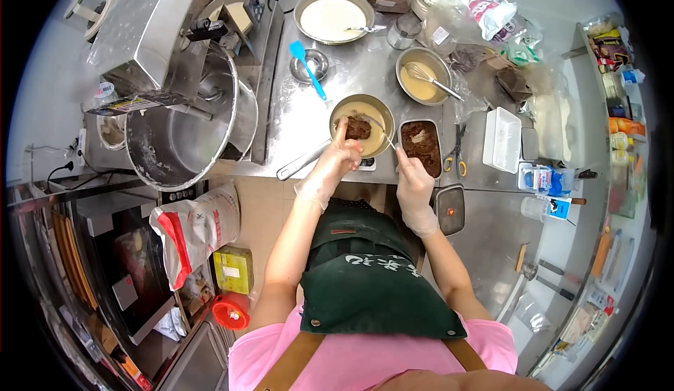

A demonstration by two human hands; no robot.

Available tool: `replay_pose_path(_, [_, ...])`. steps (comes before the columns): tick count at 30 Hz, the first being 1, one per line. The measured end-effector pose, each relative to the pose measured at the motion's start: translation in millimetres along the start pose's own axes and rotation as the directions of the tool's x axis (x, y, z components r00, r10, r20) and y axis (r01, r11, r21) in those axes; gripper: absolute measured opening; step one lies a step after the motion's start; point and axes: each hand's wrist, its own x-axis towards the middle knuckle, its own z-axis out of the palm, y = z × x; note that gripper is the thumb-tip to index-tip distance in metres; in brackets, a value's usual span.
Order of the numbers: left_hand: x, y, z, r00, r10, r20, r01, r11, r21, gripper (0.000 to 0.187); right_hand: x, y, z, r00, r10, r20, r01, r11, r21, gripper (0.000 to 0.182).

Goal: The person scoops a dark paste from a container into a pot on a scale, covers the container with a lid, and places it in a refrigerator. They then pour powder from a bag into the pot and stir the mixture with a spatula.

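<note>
Nearest to us, at centre, we record both hands in clear gloves. The right hand (414, 180) grips a slender utensil (387, 137), which points up and left into the saucepan (335, 109). The left hand (340, 161) extends its forefinger beside the brown lump (357, 128); we cannot tell whether it grips anything. The lump lies in the saucepan over pale batter, its long axis roughly across the frame; the pan's handle points lower left. Just right, we note a rectangular tin (421, 147) of brown filling, long axis running up the frame, then scissors (458, 154), handles nearest us. Farther up the desk (281, 128) we find a blue spatula (307, 68), a whisk (430, 77) in a batter bowl (399, 75), and a wide bowl (298, 16).
</note>
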Motion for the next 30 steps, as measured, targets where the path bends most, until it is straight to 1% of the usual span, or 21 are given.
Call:
replay_pose_path(1, [1.9,-0.7,0.9,0.998,-0.013,0.067,0.021,0.992,-0.122,0.103,-1.6,-5.5,-3.5,1.0,0.017,-0.003,-0.016,0.995,0.095,0.045])
replay_pose_path(4, [6.4,0.0,8.5,0.966,0.01,0.257,0.095,0.914,-0.394,0.104,-13.6,-14.4,-1.3,1.0,0.011,-0.007,-0.01,0.991,0.137,0.047])
replay_pose_path(5, [4.5,-1.0,11.8,0.97,0.001,0.243,0.1,0.91,-0.401,0.099,-20.4,-8.3,4.9,1.0,-0.009,-0.009,0.01,0.994,0.113,0.047])
replay_pose_path(8, [4.7,-5.5,14.1,0.94,0.037,0.34,0.106,0.913,-0.393,0.094,-16.4,-5.0,8.8,0.999,-0.02,-0.049,0.021,1.0,0.019,0.048])
replay_pose_path(9, [3.7,-7.3,13.0,0.934,0.028,0.356,0.12,0.915,-0.386,0.094,-12.9,-0.4,8.4,0.999,-0.009,-0.045,0.009,1.0,-0.011,0.049])
replay_pose_path(11, [1.7,-7.8,9.5,0.923,0.014,0.385,0.14,0.919,-0.369,0.093,-11.3,-1.1,4.2,0.998,-0.003,-0.068,0.003,1.0,0.009,0.05])
replay_pose_path(12, [0.1,-6.2,11.0,0.931,0.004,0.366,0.139,0.921,-0.363,0.093,-9.6,-2.5,2.0,0.997,-0.001,-0.076,0.003,1.0,0.02,0.05])
replay_pose_path(13, [-1.9,-5.1,13.1,0.938,-0.006,0.346,0.138,0.923,-0.36,0.093,-12.0,-5.8,-1.8,0.998,-0.034,-0.046,0.032,0.998,-0.046,0.051])
replay_pose_path(14, [-2.9,-4.7,14.7,0.945,-0.017,0.327,0.139,0.924,-0.356,0.093,-11.5,-10.1,-4.1,0.995,-0.092,-0.035,0.089,0.994,-0.069,0.051])
replay_pose_path(16, [-2.7,-6.6,14.5,0.953,-0.024,0.303,0.109,0.958,-0.265,0.098,-10.6,-17.9,-6.5,0.979,-0.204,-0.013,0.201,0.973,-0.115,0.051])
replay_pose_path(17, [-3.3,-7.5,14.1,0.957,-0.028,0.29,0.095,0.971,-0.218,0.1,-11.4,-14.4,-3.9,0.98,-0.197,0.005,0.196,0.971,-0.138,0.054])
replay_pose_path(20, [-6.0,-7.5,14.9,0.95,-0.074,0.304,0.108,0.99,-0.095,0.099,-2.9,4.0,2.2,0.991,-0.129,-0.038,0.114,0.957,-0.267,0.052])
replay_pose_path(21, [-8.0,-7.7,15.3,0.951,-0.053,0.303,0.099,0.986,-0.137,0.098,1.1,5.2,1.3,0.991,-0.1,-0.089,0.077,0.97,-0.229,0.051])
replay_pose_path(22, [-7.4,-6.7,12.8,0.956,-0.051,0.288,0.111,0.975,-0.193,0.098,1.3,3.3,-3.4,0.993,-0.074,-0.097,0.051,0.975,-0.218,0.05])
replay_pose_path(24, [-7.0,-7.1,6.2,0.964,-0.057,0.258,0.137,0.942,-0.307,0.097,-0.2,-3.1,-7.3,0.987,-0.063,-0.148,0.048,0.993,-0.107,0.051])
replay_pose_path(25, [-8.1,-7.0,6.4,0.974,-0.028,0.225,0.098,0.946,-0.309,0.08,-0.5,2.5,-1.5,0.989,-0.058,-0.133,0.047,0.995,-0.088,0.051])
replay_pose_path(26, [-8.1,-10.3,2.0,0.958,0.004,0.286,0.123,0.897,-0.425,0.074,-6.0,11.7,7.6,0.992,-0.049,-0.12,0.041,0.997,-0.071,0.052])
replay_pose_path(27, [-7.1,-11.1,-2.4,0.938,0.045,0.343,0.153,0.835,-0.529,0.071,-10.2,16.4,11.7,0.998,0.033,0.058,-0.017,0.964,-0.265,0.052])
replay_pose_path(28, [-5.8,-10.0,-6.9,0.916,0.092,0.39,0.187,0.763,-0.619,0.07,-16.2,18.7,11.9,0.999,0.033,0.009,-0.03,0.971,-0.236,0.051])
replay_pose_path(30, [-1.2,-5.6,-9.9,0.933,0.096,0.347,0.146,0.78,-0.609,0.084,-16.4,16.9,8.2,0.997,0.012,-0.073,-0.024,0.985,-0.17,0.05])
